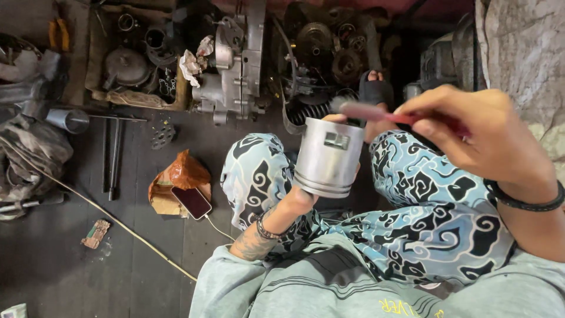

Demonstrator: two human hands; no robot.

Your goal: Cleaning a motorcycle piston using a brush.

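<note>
Left hand [294,197]: I grip the piston [328,156] from below by its ringed end, open skirt tipped up and away so I can see into it.
Right hand [471,132]: clenched around a red-handled brush [368,111]; its tip meets the piston's upper rim, held crosswise so the bristles can reach the edge.
Piston: in the air over my knees, between my patterned trouser legs [424,194], clear of the floor.
Floor [59,265]: a phone [191,202] on its cable lies beside an orange bag [179,176], well apart from my hands.
Beyond: engine case [235,65] and gears [329,50], within reach, just past my foot [375,88].
</note>
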